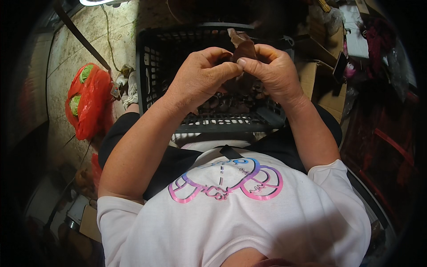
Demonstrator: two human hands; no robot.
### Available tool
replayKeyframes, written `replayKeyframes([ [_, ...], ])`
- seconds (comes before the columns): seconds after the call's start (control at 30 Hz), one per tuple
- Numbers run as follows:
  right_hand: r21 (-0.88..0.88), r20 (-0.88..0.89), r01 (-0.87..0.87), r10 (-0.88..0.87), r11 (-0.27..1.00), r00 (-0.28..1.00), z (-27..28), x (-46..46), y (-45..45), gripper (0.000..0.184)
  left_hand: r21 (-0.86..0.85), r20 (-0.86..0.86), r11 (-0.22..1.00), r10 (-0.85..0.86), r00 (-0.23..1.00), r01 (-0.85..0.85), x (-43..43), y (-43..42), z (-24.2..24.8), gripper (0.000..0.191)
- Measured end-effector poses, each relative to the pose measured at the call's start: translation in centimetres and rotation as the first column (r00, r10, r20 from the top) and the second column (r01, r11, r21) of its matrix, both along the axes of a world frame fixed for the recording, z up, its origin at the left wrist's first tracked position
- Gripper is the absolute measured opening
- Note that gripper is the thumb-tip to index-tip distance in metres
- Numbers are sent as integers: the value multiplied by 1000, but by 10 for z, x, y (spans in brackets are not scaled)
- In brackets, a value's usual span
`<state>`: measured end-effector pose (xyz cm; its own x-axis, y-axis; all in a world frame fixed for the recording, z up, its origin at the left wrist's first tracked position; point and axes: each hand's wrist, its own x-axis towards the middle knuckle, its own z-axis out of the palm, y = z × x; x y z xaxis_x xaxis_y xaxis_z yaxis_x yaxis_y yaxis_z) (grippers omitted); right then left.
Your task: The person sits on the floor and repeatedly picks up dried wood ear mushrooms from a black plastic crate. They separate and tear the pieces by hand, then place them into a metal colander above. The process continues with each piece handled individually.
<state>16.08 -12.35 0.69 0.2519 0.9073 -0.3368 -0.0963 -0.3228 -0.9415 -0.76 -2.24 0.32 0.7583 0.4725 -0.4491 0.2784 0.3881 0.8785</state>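
Note:
Above a black plastic crate, both of my hands hold a brown, thin, floppy piece of what looks like wood ear mushroom. My left hand pinches its left side, thumb pointing right. The thumb of my right hand presses on the front of the piece, its tip meeting the left thumb. A paler, translucent flap sticks up past the fingers. Below, many similar brown pieces lie in the crate, partly in shadow. My curled fingertips are hidden behind the piece.
On the tiled floor at left sits a red plastic bag holding green cabbages. A power strip and cord lie beside it. Cardboard boxes and a dark phone-like slab stand right of the crate.

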Motion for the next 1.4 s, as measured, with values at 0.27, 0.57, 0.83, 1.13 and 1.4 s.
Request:
replayKeyframes([
  [0.27,88,95,25,-33,996,995,2,-5,-3,30,39,17,992,122,992,-122,3,-3,-5,19],
  [0.57,129,203,7,-33,992,979,1,-13,-1,22,-233,41,899,391,920,-372,12,-21,-12,14],
  [0.83,263,353,-46,-52,964,934,-6,-15,-1,21,-424,28,833,406,914,-357,8,-21,-6,9],
  [1.13,23,-109,127,-124,992,986,-4,-3,3,31,-349,50,911,253,966,-220,9,-4,-2,15],
  [1.4,46,-89,74,-69,996,994,-11,-3,2,29,-123,-12,959,257,966,-256,10,-3,-3,23],
])
